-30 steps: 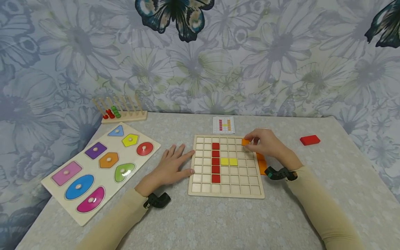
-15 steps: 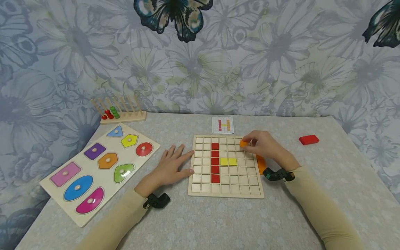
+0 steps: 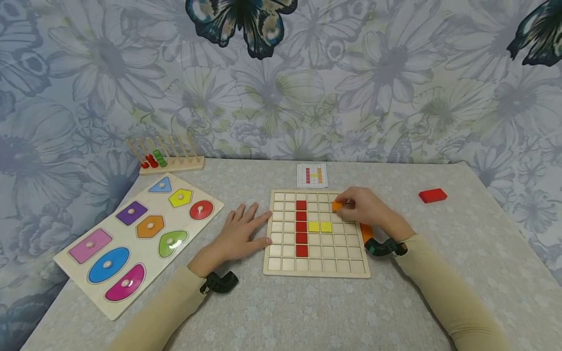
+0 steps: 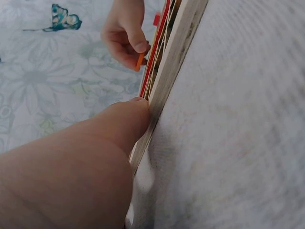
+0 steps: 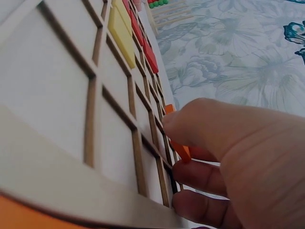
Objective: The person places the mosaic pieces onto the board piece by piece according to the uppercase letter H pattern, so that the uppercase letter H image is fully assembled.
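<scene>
My right hand [image 3: 364, 209] pinches a small orange square tile [image 3: 336, 206] over the upper right cells of a wooden grid board [image 3: 316, 266]. In the right wrist view that tile [image 5: 181, 150] is tilted between thumb and fingers, close to the grid; whether it touches is unclear. A column of red tiles [image 3: 301, 226] fills cells left of centre, with two yellow tiles [image 3: 326, 227] to its right. With fingers spread, my left hand [image 3: 234, 236] lies on the table, thumb and index fingertip at the board's left edge. In the left wrist view, its thumb [image 4: 128, 117] touches that edge.
Orange pieces [image 3: 366, 233] lie against the board's right side, partly hidden by the right wrist. A pattern card [image 3: 312, 175] is behind the board. A red block [image 3: 432, 196] lies far right. Leftward are a knobbed shape puzzle [image 3: 131, 249] and a pegged bead stand [image 3: 193, 165].
My right hand has moved slightly left and toward me with the orange tile, from the board's top right corner to cells further in. The left hand has stayed at the edge.
</scene>
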A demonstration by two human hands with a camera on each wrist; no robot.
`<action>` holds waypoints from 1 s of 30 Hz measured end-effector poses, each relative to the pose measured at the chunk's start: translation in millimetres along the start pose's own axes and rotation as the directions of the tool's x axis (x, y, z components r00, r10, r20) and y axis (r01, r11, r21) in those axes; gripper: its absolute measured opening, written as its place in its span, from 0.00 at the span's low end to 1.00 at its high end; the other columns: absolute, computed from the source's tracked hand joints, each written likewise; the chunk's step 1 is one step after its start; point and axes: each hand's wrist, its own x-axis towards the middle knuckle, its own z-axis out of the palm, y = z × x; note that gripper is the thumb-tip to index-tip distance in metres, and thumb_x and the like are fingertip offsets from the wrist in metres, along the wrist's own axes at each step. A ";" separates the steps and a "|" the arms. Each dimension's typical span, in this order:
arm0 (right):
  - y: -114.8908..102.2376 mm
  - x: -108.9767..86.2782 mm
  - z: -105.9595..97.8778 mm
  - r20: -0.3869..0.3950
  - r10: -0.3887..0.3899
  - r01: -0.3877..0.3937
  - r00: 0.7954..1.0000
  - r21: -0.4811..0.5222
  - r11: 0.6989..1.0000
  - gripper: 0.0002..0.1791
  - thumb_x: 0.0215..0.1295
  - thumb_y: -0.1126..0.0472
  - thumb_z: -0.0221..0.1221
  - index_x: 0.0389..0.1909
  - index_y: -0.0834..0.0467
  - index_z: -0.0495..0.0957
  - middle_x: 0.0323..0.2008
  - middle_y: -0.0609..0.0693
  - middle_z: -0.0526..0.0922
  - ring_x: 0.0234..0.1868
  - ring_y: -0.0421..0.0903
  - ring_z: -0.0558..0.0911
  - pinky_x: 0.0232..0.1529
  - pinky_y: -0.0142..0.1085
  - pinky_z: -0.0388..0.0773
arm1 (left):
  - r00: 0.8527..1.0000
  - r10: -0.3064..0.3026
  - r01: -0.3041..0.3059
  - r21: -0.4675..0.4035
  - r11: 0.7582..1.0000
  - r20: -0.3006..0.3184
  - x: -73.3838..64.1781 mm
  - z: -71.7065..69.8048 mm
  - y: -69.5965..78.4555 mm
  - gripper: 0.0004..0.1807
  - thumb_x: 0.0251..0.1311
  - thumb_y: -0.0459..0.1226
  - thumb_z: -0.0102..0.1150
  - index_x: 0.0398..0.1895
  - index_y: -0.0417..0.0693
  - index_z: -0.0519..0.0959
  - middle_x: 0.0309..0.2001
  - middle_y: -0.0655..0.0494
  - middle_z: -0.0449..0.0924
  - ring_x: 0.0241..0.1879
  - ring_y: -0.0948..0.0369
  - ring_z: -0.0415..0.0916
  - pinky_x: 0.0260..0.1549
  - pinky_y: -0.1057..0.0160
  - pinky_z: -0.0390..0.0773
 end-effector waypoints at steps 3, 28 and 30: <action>1.0 -0.1 1.1 -0.004 -0.025 0.025 1.000 -0.006 1.000 0.18 0.63 0.61 0.68 0.52 0.63 0.85 0.44 0.56 0.86 0.38 0.45 0.79 0.43 0.41 0.79 | 1.000 0.001 -0.001 -0.001 1.000 -0.001 0.0 0.0 0.3 0.40 0.68 0.57 0.58 0.80 0.57 0.61 0.81 0.35 0.46 0.80 0.31 0.35 0.72 0.26 0.40; 0.5 1.3 5.8 -0.019 -0.047 0.045 0.999 -0.081 0.996 0.17 0.65 0.61 0.67 0.53 0.63 0.85 0.40 0.55 0.82 0.34 0.44 0.74 0.39 0.39 0.74 | 1.000 0.009 -0.008 0.003 1.000 -0.012 0.2 0.7 0.0 0.39 0.69 0.56 0.57 0.79 0.55 0.62 0.80 0.33 0.48 0.79 0.28 0.37 0.72 0.24 0.41; 1.0 1.5 6.3 -0.019 -0.037 0.035 0.999 -0.082 0.996 0.17 0.65 0.61 0.66 0.53 0.63 0.85 0.40 0.55 0.83 0.35 0.44 0.76 0.41 0.41 0.76 | 1.000 0.008 -0.008 0.004 1.000 -0.013 0.6 0.8 -0.2 0.39 0.69 0.56 0.57 0.79 0.55 0.62 0.80 0.33 0.48 0.79 0.29 0.36 0.71 0.24 0.41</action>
